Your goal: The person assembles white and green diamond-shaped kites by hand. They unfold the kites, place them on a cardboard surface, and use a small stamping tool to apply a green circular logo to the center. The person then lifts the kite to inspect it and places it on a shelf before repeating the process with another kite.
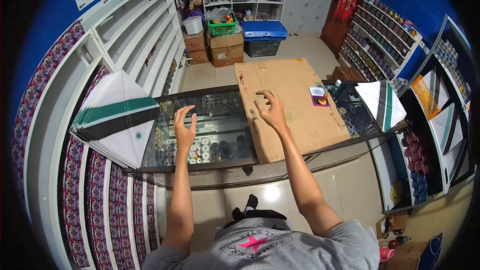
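Note:
My left hand [185,127] is raised above the glass-topped counter [170,101], its fingers apart and nothing in them. Over the left part of a brown cardboard sheet [300,115] hovers my right hand [271,111], empty, fingers curved and spread. A stamp with an orange-brown handle [323,99] and an open purple ink pad [316,91] lie on the cardboard, right of that hand. Left of my left hand is a thick stack of white diamond-shaped sheets [117,87] with green and black stripes. Similar striped sheets [371,101] lie at the counter's right end.
Spools [200,151] show through the glass. White shelves [142,35] line the left wall; racks of small containers [380,35] stand at right. Beyond the counter are cardboard boxes [226,55], a green basket [222,29] and a blue-lidded bin [264,30]. A small bottle [338,83] stands behind the stamp.

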A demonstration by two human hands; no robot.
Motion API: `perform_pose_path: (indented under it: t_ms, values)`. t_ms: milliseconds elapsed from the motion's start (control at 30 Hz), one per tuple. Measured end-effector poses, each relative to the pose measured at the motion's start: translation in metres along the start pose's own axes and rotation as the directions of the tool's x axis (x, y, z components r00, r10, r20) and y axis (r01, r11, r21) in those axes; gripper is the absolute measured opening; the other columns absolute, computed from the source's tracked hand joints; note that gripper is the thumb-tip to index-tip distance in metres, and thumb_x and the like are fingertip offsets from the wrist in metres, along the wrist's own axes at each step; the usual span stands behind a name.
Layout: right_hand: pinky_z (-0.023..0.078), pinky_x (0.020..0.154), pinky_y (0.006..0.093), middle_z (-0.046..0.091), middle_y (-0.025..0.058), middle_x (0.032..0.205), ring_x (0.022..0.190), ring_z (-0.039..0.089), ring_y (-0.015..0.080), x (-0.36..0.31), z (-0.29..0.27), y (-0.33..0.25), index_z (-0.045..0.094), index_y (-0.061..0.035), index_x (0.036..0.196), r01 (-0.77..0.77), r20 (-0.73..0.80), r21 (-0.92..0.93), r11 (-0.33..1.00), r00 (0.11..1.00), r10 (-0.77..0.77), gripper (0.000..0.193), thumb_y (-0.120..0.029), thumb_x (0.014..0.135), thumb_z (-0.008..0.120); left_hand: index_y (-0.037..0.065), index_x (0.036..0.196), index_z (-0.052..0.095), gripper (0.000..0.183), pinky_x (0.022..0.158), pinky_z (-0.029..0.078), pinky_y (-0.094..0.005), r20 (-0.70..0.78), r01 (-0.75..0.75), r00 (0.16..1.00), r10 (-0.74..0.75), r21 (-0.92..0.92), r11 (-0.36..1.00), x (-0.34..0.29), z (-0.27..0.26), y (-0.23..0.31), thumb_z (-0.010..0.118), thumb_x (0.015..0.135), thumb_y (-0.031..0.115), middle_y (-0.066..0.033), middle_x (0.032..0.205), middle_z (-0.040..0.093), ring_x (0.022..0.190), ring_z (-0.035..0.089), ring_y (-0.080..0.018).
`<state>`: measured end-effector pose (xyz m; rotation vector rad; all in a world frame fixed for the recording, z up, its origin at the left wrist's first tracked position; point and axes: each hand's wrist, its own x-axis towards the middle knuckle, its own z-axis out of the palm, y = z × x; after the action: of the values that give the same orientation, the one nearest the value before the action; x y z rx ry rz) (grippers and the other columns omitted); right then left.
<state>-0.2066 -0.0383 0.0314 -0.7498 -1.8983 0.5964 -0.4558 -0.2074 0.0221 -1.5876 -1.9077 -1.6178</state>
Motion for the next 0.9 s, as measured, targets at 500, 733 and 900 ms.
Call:
perform_pose_path:
  t_ms: [500, 733, 900]
  values:
    - [0.050, 0.071, 0.0347, 0.060, 0.0118, 0.102, 0.090, 0.058, 0.0282, -0.034, -0.072, 0.007, 0.064, -0.0060, 0.102, -0.004, -0.023, -0.047, 0.999, 1.000, 0.003, 0.026, -0.010, 0.077, 0.068, 0.005, 0.107, 0.064, 0.022, 0.091, 0.043, -0.0371, 0.019, -0.020, 1.000, 0.021, -0.029, 0.999, -0.026, 0.041, 0.049, 0.062, 0.085, 0.005, -0.0128, 0.106, 0.061, 0.103, 0.057, -0.0293]
    - [0.049, 0.070, 0.0347, 0.060, 0.0141, 0.095, 0.086, 0.059, 0.0284, -0.086, -0.125, 0.039, 0.064, -0.0051, 0.102, -0.077, 0.016, -0.051, 0.996, 0.997, 0.077, 0.025, -0.009, 0.077, 0.067, 0.003, 0.105, 0.063, 0.020, 0.085, 0.045, -0.0329, 0.142, 0.092, 0.987, -0.072, -0.136, 0.986, -0.072, 0.098, 0.092, 0.059, 0.086, 0.003, -0.0108, 0.101, 0.063, 0.097, 0.060, -0.0234]
    - [0.049, 0.064, 0.0355, 0.061, 0.0158, 0.087, 0.074, 0.060, 0.0300, -0.180, -0.159, 0.081, 0.064, -0.0008, 0.095, -0.198, 0.057, -0.034, 0.980, 0.978, 0.200, 0.021, -0.011, 0.077, 0.068, 0.001, 0.100, 0.064, 0.013, 0.065, 0.049, -0.0251, 0.358, 0.381, 0.900, -0.248, -0.371, 0.847, -0.181, 0.167, 0.108, 0.059, 0.089, 0.004, -0.0091, 0.082, 0.066, 0.072, 0.063, -0.0123]
